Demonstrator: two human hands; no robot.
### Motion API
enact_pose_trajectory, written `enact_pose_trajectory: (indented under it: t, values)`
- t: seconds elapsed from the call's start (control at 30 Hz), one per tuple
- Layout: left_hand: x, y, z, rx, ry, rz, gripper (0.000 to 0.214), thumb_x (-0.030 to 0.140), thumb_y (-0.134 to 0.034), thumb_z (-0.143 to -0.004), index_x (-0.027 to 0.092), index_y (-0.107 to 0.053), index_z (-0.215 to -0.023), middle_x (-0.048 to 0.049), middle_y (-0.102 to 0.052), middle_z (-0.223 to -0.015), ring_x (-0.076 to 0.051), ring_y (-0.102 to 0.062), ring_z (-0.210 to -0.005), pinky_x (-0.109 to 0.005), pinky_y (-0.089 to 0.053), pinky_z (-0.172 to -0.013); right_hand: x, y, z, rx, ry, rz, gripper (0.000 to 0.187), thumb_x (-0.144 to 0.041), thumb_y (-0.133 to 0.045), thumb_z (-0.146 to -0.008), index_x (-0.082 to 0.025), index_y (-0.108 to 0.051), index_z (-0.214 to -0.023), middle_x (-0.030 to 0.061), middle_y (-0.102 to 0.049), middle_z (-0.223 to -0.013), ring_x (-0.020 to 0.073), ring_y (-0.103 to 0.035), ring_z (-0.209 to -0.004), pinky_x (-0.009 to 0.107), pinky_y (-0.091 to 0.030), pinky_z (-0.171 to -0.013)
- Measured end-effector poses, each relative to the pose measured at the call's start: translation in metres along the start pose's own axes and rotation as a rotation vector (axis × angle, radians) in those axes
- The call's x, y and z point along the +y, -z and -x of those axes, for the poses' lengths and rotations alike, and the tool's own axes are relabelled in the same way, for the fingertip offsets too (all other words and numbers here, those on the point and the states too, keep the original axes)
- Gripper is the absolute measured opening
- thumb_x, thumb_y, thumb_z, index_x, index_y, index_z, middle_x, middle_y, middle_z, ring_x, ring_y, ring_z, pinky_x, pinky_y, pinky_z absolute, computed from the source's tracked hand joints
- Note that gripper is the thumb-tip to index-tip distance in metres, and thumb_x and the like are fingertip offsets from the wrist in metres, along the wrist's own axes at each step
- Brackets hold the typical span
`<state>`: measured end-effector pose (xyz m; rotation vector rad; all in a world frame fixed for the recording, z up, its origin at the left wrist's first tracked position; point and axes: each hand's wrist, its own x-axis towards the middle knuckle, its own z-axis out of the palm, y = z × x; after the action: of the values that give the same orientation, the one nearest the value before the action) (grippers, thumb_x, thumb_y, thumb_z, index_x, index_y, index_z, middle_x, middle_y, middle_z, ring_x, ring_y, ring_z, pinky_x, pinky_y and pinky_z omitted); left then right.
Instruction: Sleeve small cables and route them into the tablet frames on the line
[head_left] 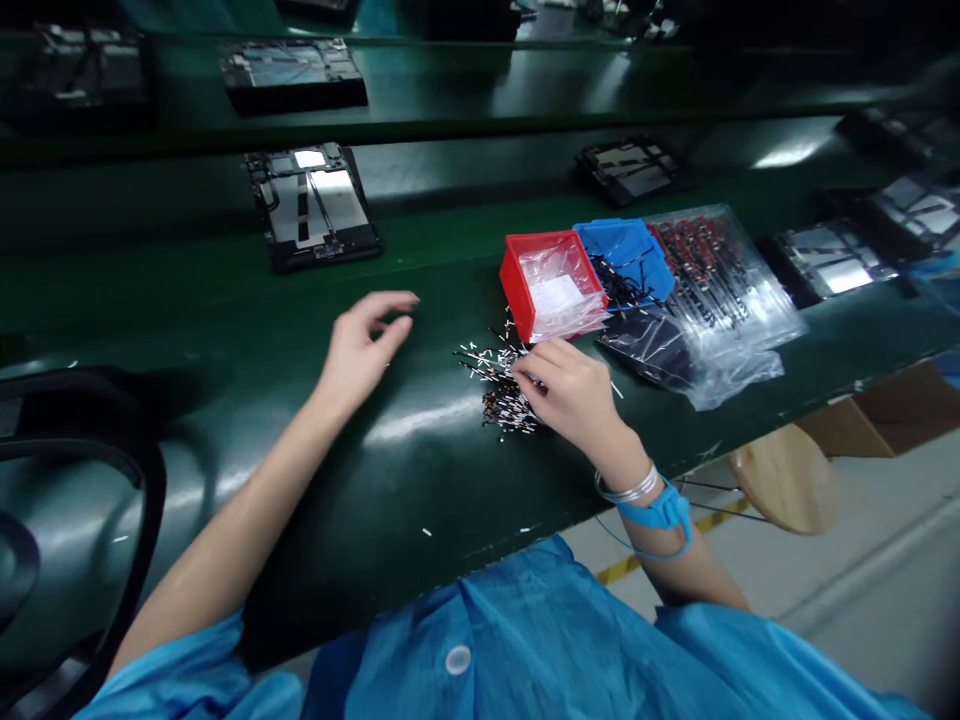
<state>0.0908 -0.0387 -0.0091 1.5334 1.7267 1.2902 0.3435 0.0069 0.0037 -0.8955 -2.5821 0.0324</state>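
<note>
My left hand (366, 345) hovers over the green bench with thumb and fingers apart and nothing between them. To its right lies a pile of thin dark strips with white ends (508, 400), which look like small flex cables. At the pile's right side, my right hand (566, 385) has its fingertips pinched together among the strips. What sits between those fingertips is too small to make out. Just behind the pile stands a red bin (517, 290) holding clear plastic bags (555, 290). A blue wrist strap (664, 512) circles my right wrist.
A blue bin (652, 260) with black strips adjoins the red one. Right of it lies a clear plastic tray (772, 300) of parts. An opened tablet-like device (319, 205) rests behind my left hand. A black curved frame (154, 490) stands at left, a wooden stool (787, 480) below right.
</note>
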Motion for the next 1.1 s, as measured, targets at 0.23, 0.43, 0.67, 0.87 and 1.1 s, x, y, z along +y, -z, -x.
enact_pose_trajectory:
  t: [0.23,0.43,0.67,0.87,1.1]
  values:
    - [0.037,-0.029,0.037,-0.708,0.360,0.521,0.031,0.041,-0.053,-0.087,0.012,-0.063,-0.086,-0.0068,-0.070,-0.068,-0.012,-0.062,-0.054,-0.019,-0.036,-0.046,-0.021,0.009,0.012,0.220,0.205,0.005,0.020,-0.010,-0.054,-0.086,-0.021,-0.070,-0.083,0.0042,-0.071,-0.078,0.0156,-0.056,-0.071,0.027,-0.043,-0.059]
    - [0.045,-0.030,0.042,-0.623,0.404,0.597,0.017,0.030,-0.058,-0.083,0.013,-0.060,-0.078,-0.0038,-0.066,-0.060,-0.010,-0.059,-0.047,-0.017,-0.031,-0.039,-0.034,0.008,0.011,0.308,0.155,-0.027,0.017,-0.011,-0.056,-0.085,-0.020,-0.070,-0.087,0.0057,-0.074,-0.083,0.0165,-0.059,-0.073,0.029,-0.050,-0.063]
    - [0.054,-0.031,0.050,-0.401,0.117,0.364,0.015,0.017,-0.054,-0.083,0.015,-0.069,-0.080,-0.0016,-0.068,-0.070,-0.011,-0.063,-0.062,-0.022,-0.049,-0.064,-0.057,0.008,0.005,0.344,0.107,-0.095,0.008,-0.012,-0.061,-0.083,-0.017,-0.067,-0.081,0.0052,-0.073,-0.078,0.0155,-0.061,-0.070,0.027,-0.052,-0.062]
    - [0.041,-0.035,0.044,-0.427,0.353,0.520,0.024,0.018,-0.051,-0.084,0.011,-0.064,-0.103,-0.0100,-0.073,-0.084,-0.018,-0.070,-0.067,-0.022,-0.049,-0.047,-0.013,0.011,-0.013,0.483,0.019,0.010,0.011,-0.013,-0.059,-0.083,-0.019,-0.065,-0.077,0.0027,-0.070,-0.072,0.0149,-0.061,-0.067,0.028,-0.049,-0.064]
    - [0.040,-0.033,0.041,-0.334,0.429,0.709,0.024,0.018,-0.055,-0.085,0.012,-0.051,-0.108,-0.0127,-0.074,-0.088,-0.020,-0.072,-0.074,-0.025,-0.055,-0.053,0.013,0.011,-0.023,0.451,-0.123,0.129,0.013,-0.018,-0.058,-0.085,-0.018,-0.069,-0.091,0.0061,-0.072,-0.084,0.0198,-0.062,-0.078,0.034,-0.048,-0.069]
